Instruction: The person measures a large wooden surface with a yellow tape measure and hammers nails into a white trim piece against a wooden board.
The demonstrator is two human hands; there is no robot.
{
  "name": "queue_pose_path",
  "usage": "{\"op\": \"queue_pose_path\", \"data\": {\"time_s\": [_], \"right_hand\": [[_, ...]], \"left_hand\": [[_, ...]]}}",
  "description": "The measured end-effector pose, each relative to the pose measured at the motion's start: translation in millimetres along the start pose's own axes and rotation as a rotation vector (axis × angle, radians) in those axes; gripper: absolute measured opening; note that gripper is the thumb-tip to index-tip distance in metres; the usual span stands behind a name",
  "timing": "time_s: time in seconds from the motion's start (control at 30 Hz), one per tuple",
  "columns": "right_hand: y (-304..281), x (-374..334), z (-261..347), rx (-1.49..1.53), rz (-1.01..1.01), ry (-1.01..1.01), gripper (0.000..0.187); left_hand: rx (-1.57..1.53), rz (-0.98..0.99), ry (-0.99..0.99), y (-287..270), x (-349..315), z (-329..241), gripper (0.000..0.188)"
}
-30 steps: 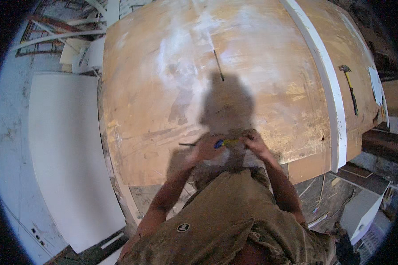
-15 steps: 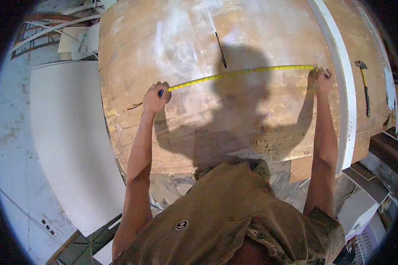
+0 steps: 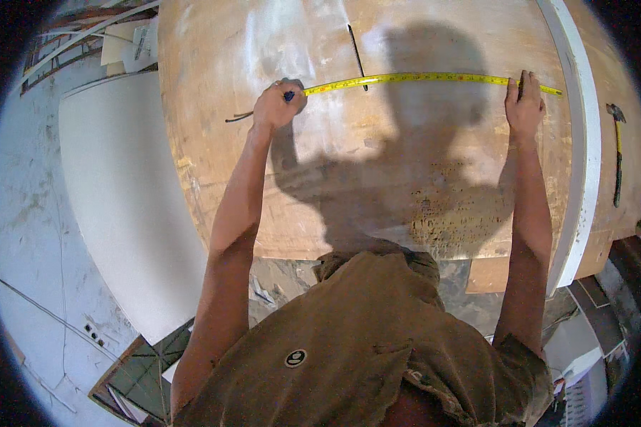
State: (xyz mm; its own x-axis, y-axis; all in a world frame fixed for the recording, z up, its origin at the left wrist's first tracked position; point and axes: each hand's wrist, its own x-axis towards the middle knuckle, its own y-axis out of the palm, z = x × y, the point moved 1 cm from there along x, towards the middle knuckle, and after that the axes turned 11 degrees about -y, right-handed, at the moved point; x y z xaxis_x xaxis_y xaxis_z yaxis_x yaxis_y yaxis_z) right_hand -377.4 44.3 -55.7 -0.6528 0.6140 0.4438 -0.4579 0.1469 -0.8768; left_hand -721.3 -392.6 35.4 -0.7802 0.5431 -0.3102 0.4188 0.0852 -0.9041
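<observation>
A wooden board [image 3: 377, 178] lies before me with a yellow tape measure [image 3: 420, 76] drawn across it. My left hand [image 3: 274, 107] is closed around the tape's dark case, whose dark cord trails out to the left. At the right, my right hand [image 3: 524, 110] has its fingers on the blade; a short length of blade shows beyond them, ending near a white strip. A dark patch between those fingers is too unclear to name. Midway, a thin black stick like a pen [image 3: 356, 53] lies on the board, its lower end at the blade.
A long white strip [image 3: 584, 142] runs along the right of the board. Past it lies a hammer [image 3: 618, 156] with a yellow and black handle. A pale panel [image 3: 121, 185] stands to the left. My shadow falls over the board's middle.
The blade lies farther up the view, with its end now past my right hand instead of at its fingers. My left hand appears higher and farther right, still holding the case.
</observation>
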Motion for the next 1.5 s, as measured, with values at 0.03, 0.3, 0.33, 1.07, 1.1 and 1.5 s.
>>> {"op": "queue_pose_path", "data": {"time_s": [0.03,0.3,0.33,1.07,1.1,1.5], "right_hand": [[1.5,0.7,-4.3,-0.035,0.021,0.0,0.052],[6.9,12.9,-35.5,-0.068,0.061,-0.048,0.062],[7.1,14.1,-39.7,-0.056,0.055,-0.053,0.063],[3.9,19.0,-54.6,-0.024,0.038,-0.053,0.062],[4.3,19.1,-54.6,-0.068,0.047,-0.065,0.063],[0.0,22.3,-50.1,-0.076,0.085,-0.114,0.067]], "left_hand": [[-0.015,-0.002,0.002,-0.1,0.3,-4.0,0.023],[-0.035,0.004,0.013,3.5,-2.7,-27.7,0.026],[-0.03,0.005,0.015,4.0,-2.6,-29.3,0.026],[-0.04,-0.156,0.002,26.5,5.3,-13.1,0.019],[-0.028,-0.153,0.002,27.2,4.5,-13.7,0.019],[-0.118,-0.197,-0.025,29.8,-4.8,-19.0,0.017]]}}
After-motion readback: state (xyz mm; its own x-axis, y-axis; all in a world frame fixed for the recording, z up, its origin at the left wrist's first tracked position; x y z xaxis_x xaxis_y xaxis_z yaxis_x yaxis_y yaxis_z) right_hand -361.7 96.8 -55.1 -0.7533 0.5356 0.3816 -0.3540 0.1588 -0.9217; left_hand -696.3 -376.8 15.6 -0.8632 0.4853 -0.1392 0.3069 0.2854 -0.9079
